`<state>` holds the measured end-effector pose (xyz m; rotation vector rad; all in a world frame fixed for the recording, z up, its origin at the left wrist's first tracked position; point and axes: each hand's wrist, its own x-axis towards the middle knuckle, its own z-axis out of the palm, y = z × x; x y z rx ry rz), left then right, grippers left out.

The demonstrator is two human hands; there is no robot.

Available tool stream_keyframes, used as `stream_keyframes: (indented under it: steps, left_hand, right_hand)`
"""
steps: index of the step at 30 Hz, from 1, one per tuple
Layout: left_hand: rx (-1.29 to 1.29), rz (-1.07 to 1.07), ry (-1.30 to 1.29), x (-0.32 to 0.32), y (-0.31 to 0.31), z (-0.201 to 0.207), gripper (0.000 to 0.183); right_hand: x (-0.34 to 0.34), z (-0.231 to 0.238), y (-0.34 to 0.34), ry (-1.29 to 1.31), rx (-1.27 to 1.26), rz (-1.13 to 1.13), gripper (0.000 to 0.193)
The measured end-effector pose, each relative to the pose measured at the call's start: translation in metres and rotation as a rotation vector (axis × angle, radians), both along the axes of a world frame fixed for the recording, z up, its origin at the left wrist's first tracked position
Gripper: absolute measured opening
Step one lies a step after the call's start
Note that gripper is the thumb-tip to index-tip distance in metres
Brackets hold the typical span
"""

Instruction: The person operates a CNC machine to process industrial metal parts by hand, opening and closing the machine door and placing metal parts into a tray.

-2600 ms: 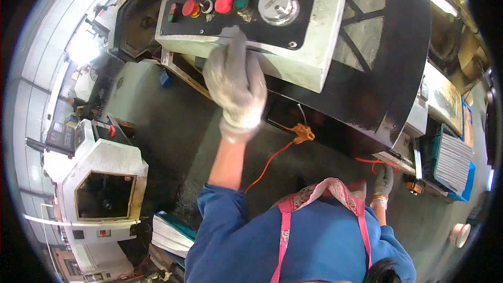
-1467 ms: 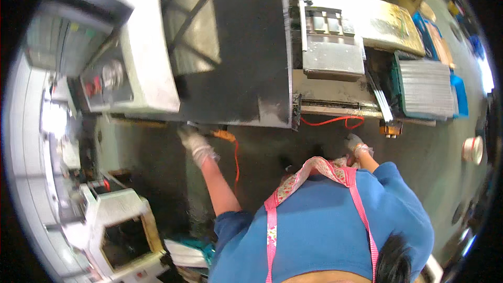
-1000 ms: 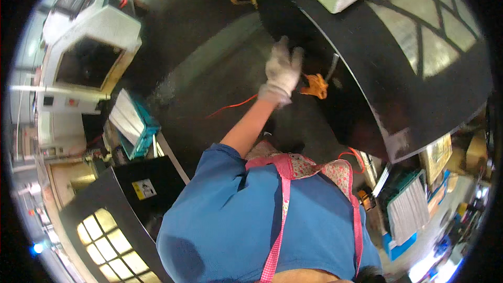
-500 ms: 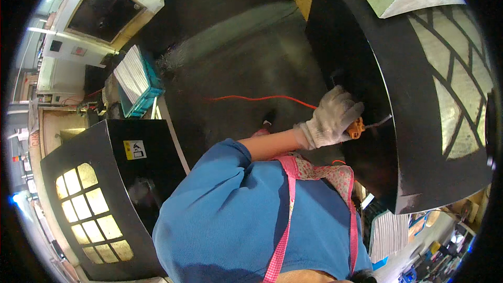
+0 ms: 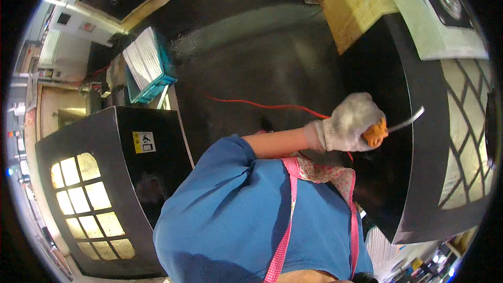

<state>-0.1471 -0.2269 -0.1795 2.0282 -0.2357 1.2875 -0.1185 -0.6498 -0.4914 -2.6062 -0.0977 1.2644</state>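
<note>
My left hand point(image 5: 348, 128), in a white knit glove, is closed around an orange air blow gun point(image 5: 376, 132). Its thin metal nozzle point(image 5: 406, 123) points right, at the dark opening of a black machine housing point(image 5: 414, 178). A red hose point(image 5: 251, 104) runs from the gun leftward across the dark floor. My blue sleeve, with a pink apron strap over the shoulder, fills the lower middle of the head view. My right hand is out of sight.
A white control panel point(image 5: 445, 5) with a round knob sits at the top right, beside a yellowish wooden block point(image 5: 353, 2). A blue crate of white sheets point(image 5: 149, 65) stands on the floor. A black cabinet with a lit grid window point(image 5: 105, 188) is at left.
My left hand left the control panel, went down to the orange blow gun and took hold of it. The view has swung round, and the gun is now raised toward the machine opening.
</note>
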Motion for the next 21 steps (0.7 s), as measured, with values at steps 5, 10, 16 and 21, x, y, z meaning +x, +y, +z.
stream_keyframes:
  steps: [5,10,16,21]
  left_hand:
    - [-0.036,0.400,0.117,-0.047,0.092,-0.025,0.060]
    - [-0.172,0.771,0.326,-0.145,0.166,-0.054,0.065]
    - [-0.254,1.188,0.419,-0.254,0.205,-0.067,0.067]
    - [-0.354,1.396,0.445,-0.312,0.214,-0.069,0.067]
  right_hand:
    - [0.025,0.002,0.056,0.007,0.002,0.127,0.047]
    - [0.060,0.001,0.150,0.011,0.032,0.333,0.046]
    - [0.070,-0.001,0.329,-0.015,0.206,0.658,0.045]
    - [0.012,0.016,0.540,0.033,0.685,0.990,0.044]
